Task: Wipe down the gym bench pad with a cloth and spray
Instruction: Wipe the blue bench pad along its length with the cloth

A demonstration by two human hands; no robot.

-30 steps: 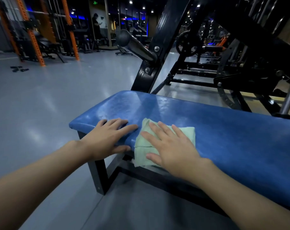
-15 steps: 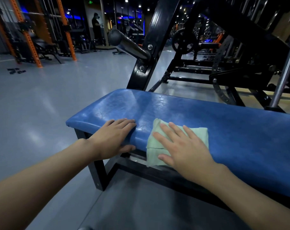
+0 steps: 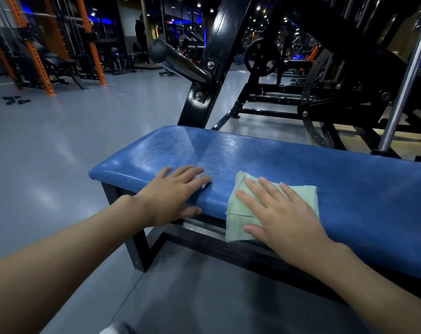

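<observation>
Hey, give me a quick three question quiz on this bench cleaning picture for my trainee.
1. True or false: the right hand lies flat on the green cloth.
2. What does the left hand touch? A) the cloth B) the blue bench pad C) a spray bottle
3. Fill in: the cloth hangs over the pad's ____ edge.
Key: 1 true; 2 B; 3 near.

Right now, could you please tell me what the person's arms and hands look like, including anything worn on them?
The left hand and right hand are bare: no gloves, rings, watch or wristband show. The left forearm and right forearm are also uncovered, with no sleeve visible up to the picture's edge.
</observation>
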